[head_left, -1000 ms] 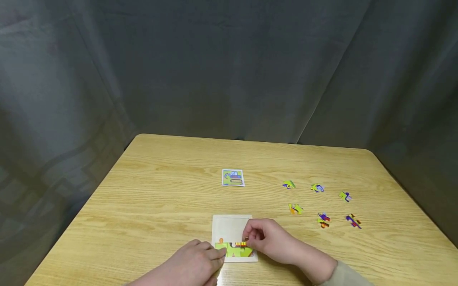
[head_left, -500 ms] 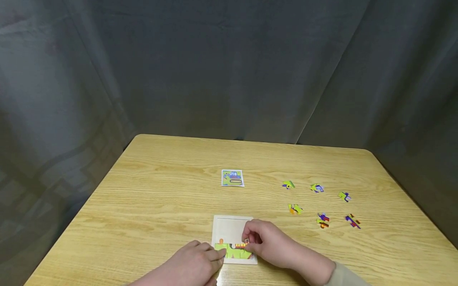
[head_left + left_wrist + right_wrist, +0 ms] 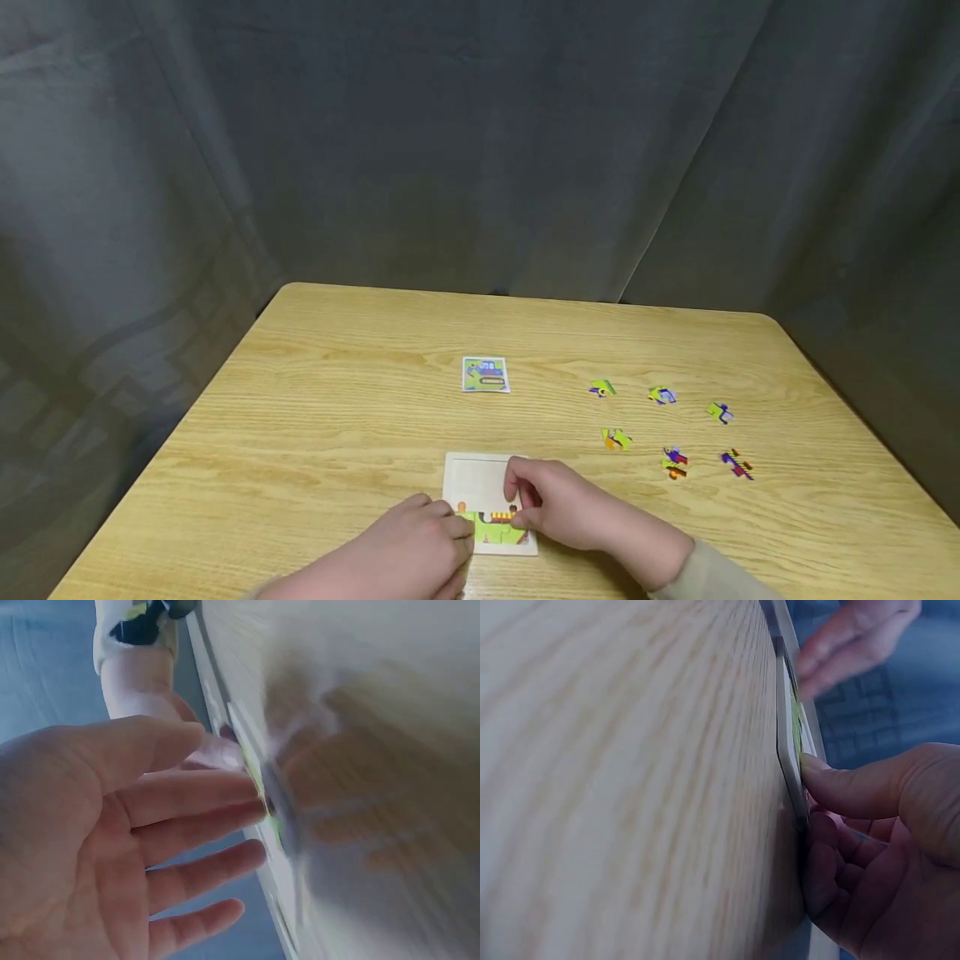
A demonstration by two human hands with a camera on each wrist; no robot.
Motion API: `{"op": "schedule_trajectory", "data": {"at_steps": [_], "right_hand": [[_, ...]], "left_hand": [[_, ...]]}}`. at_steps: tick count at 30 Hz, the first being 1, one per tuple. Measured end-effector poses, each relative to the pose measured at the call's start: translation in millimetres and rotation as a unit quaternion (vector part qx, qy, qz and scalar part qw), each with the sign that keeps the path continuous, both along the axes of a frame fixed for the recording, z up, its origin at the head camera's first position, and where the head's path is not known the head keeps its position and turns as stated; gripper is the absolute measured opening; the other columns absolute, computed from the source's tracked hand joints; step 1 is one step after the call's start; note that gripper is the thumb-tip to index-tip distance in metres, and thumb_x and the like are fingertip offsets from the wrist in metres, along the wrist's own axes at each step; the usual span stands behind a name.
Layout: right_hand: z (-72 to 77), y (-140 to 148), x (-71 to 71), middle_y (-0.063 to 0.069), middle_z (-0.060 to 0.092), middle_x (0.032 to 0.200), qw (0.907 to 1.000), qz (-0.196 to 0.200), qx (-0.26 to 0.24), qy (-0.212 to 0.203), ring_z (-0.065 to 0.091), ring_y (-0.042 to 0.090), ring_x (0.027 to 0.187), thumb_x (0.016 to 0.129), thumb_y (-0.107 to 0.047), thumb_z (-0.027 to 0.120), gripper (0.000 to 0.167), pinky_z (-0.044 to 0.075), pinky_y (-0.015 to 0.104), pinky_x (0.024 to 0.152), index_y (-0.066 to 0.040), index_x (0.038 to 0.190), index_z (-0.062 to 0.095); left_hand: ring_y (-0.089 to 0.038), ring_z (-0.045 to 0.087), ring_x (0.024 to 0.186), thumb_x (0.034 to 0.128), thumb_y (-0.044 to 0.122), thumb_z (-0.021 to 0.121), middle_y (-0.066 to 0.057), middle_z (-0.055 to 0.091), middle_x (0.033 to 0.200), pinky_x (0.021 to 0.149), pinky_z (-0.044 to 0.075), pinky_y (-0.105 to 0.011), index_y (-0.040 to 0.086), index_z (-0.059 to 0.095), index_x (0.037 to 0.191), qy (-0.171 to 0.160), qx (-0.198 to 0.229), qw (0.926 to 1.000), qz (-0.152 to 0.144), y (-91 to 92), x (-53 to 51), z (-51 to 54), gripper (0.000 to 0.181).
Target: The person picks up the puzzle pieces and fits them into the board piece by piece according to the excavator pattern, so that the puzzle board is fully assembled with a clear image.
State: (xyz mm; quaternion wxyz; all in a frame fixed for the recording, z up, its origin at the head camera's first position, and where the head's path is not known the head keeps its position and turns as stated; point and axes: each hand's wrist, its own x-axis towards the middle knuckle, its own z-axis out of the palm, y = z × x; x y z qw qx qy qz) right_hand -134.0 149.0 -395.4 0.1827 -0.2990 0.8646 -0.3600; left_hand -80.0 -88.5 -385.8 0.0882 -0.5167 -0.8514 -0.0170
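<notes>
A pale square puzzle tray lies near the table's front edge, with joined green puzzle pieces along its near side. My left hand rests its fingertips at the left end of this row; in the left wrist view, the left hand has its fingers extended. At the row's right end my right hand has thumb and bent index finger around a piece's dark knob. Seen in the right wrist view, the right hand has its thumb on the piece at the tray's edge, other fingers curled.
A picture card showing a blue digger lies beyond the tray on the wooden table. Several loose pieces lie to the right, including a green and orange one and a striped one. A dark curtain hangs behind.
My right index finger has lifted slightly off the knob at the row's right end. My left fingers have shifted a little over the left end of the row.
</notes>
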Motion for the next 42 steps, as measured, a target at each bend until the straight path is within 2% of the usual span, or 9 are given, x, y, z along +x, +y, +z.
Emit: {"op": "schedule_trajectory", "data": {"at_steps": [4, 9, 17, 20, 22, 25, 27, 33, 42], "right_hand": [[-0.8, -1, -0.1, -0.010, 0.049, 0.066, 0.9999, 0.008, -0.006, 0.006, 0.046, 0.003, 0.061, 0.080, -0.001, 0.077, 0.029, 0.041, 0.022, 0.058, -0.017, 0.089, 0.055], [-1.3, -3, 1.4, -0.011, 0.048, 0.065, 0.9998, 0.012, -0.013, 0.009, 0.046, 0.002, 0.061, 0.079, 0.002, 0.076, 0.029, 0.041, 0.022, 0.058, -0.017, 0.089, 0.055], [1.3, 10, -3.9, -0.007, 0.053, 0.071, 0.9976, 0.021, -0.050, -0.043, 0.049, 0.004, 0.065, 0.082, -0.002, 0.076, 0.022, 0.043, 0.022, 0.060, -0.014, 0.093, 0.061], [9.7, 29, -15.4, -0.004, 0.056, 0.074, 0.9984, -0.010, -0.047, -0.031, 0.051, 0.008, 0.065, 0.084, -0.004, 0.075, 0.017, 0.044, 0.023, 0.059, -0.011, 0.095, 0.064], [18.3, 46, -26.0, -0.002, 0.056, 0.074, 0.9977, -0.063, -0.015, 0.021, 0.051, 0.011, 0.065, 0.084, -0.002, 0.074, 0.017, 0.044, 0.026, 0.058, -0.009, 0.096, 0.064], [31.0, 74, -41.4, 0.001, 0.055, 0.078, 0.9842, -0.151, 0.053, 0.077, 0.050, 0.016, 0.066, 0.085, 0.001, 0.071, 0.019, 0.044, 0.031, 0.056, -0.007, 0.100, 0.064], [36.3, 93, -50.3, 0.004, 0.055, 0.083, 0.9755, -0.179, 0.091, 0.089, 0.050, 0.019, 0.069, 0.085, 0.002, 0.071, 0.021, 0.044, 0.034, 0.057, -0.006, 0.104, 0.064], [34.1, 123, -65.5, 0.008, 0.054, 0.088, 0.9785, -0.164, 0.117, 0.040, 0.049, 0.022, 0.075, 0.081, -0.003, 0.078, 0.027, 0.043, 0.036, 0.061, -0.006, 0.104, 0.065], [14.1, 115, -70.4, 0.007, 0.049, 0.081, 0.9824, -0.160, 0.088, 0.038, 0.044, 0.021, 0.074, 0.076, 0.001, 0.081, 0.027, 0.038, 0.035, 0.063, -0.007, 0.093, 0.061]], "left_hand": [[-0.005, 0.059, 0.100, 0.0904, 0.046, 0.066, 0.008, 0.062, 0.128, 0.075, 0.047, -0.022, 0.016, 0.074, 0.117, 0.012, -0.042, 0.9987, -0.025, 17.4, 0.0, 3.9, 0.041], [-0.008, 0.058, 0.111, 0.0966, 0.059, 0.047, 0.004, 0.057, 0.137, 0.078, 0.051, -0.026, 0.013, 0.069, 0.127, -0.028, -0.064, 0.9972, -0.026, 25.3, 1.4, -1.8, 0.059], [-0.005, 0.057, 0.109, 0.0981, 0.057, 0.046, 0.007, 0.059, 0.134, 0.071, 0.048, -0.018, 0.019, 0.071, 0.124, -0.023, -0.080, 0.9962, -0.024, 27.3, 2.0, -9.4, 0.052], [-0.005, 0.057, 0.109, 0.0990, 0.056, 0.044, 0.006, 0.058, 0.135, 0.070, 0.048, -0.016, 0.018, 0.070, 0.125, -0.023, -0.083, 0.9959, -0.026, 28.5, 2.5, -9.9, 0.052], [-0.005, 0.057, 0.109, 0.0992, 0.056, 0.044, 0.004, 0.058, 0.136, 0.067, 0.047, -0.015, 0.018, 0.069, 0.127, -0.032, -0.085, 0.9956, -0.023, 29.4, 2.8, -10.3, 0.053], [-0.004, 0.056, 0.108, 0.0993, 0.055, 0.044, 0.004, 0.056, 0.137, 0.060, 0.044, -0.014, 0.018, 0.068, 0.128, -0.040, -0.092, 0.9948, -0.018, 30.8, 3.2, -11.6, 0.053], [-0.005, 0.055, 0.108, 0.0995, 0.054, 0.045, 0.003, 0.057, 0.137, 0.057, 0.042, -0.013, 0.017, 0.068, 0.128, -0.043, -0.089, 0.9949, -0.018, 31.3, 3.3, -12.3, 0.052], [-0.007, 0.058, 0.106, 0.1005, 0.050, 0.047, -0.002, 0.060, 0.133, 0.062, 0.046, -0.012, 0.013, 0.070, 0.124, -0.019, -0.062, 0.9971, -0.041, 31.3, 2.2, -14.4, 0.049], [-0.007, 0.059, 0.104, 0.1009, 0.047, 0.047, -0.004, 0.063, 0.129, 0.081, 0.046, -0.013, 0.012, 0.073, 0.119, 0.015, -0.051, 0.9970, -0.056, 31.4, 3.4, -17.6, 0.047]]}}
